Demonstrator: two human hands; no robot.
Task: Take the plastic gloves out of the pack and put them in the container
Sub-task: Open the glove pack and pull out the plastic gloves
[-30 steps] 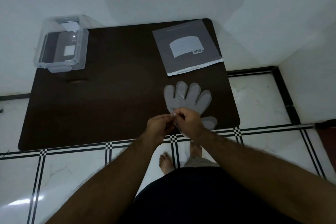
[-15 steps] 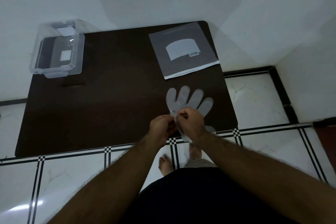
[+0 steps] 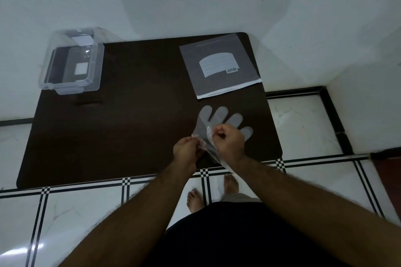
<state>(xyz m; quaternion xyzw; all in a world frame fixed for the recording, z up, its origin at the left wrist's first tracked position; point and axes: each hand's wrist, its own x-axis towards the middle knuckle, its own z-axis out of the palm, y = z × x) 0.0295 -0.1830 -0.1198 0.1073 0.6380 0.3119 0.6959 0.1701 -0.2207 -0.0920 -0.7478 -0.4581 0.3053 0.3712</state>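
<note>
A clear plastic glove (image 3: 219, 117) hangs above the near right part of the dark table (image 3: 134, 119), its fingers pointing away from me. My left hand (image 3: 187, 149) and my right hand (image 3: 227, 142) both pinch its cuff end, which is crumpled between them; the thin film trails down past my right wrist. The grey pack (image 3: 219, 67) lies flat at the far right of the table. The clear plastic container (image 3: 72, 60) stands open at the far left corner, nothing visible inside except a white label.
The low table stands against a white wall. Its near edge borders a white tiled floor (image 3: 71, 212) with black checked lines. My bare feet (image 3: 196, 200) stand just in front of the table. A wall corner juts out at the right.
The hands have drawn slightly apart and the glove's cuff is stretched and crumpled between them. The view shifted a little; the pack and container stayed in place.
</note>
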